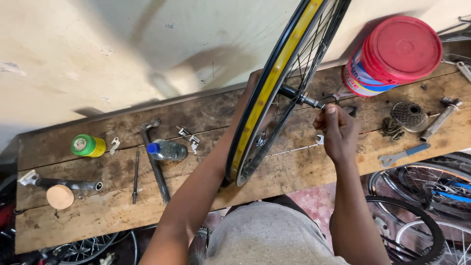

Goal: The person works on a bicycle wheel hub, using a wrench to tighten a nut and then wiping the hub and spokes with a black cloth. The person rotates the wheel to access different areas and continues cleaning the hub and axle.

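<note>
the right hand (338,130) pinches the axle end (314,103) of the upright bicycle wheel (267,93). the left hand (254,81) sits behind the rim, its grip hidden. a spanner (402,155) lies on the counter (294,172) just right of the right hand.

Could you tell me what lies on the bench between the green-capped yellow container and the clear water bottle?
In the head view, a small metal bracket and a hammer lie between the container and the bottle.

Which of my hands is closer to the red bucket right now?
Right. Your right hand pinches the wheel's axle end just below-left of the red bucket; your left hand is behind the bicycle wheel, farther left.
</note>
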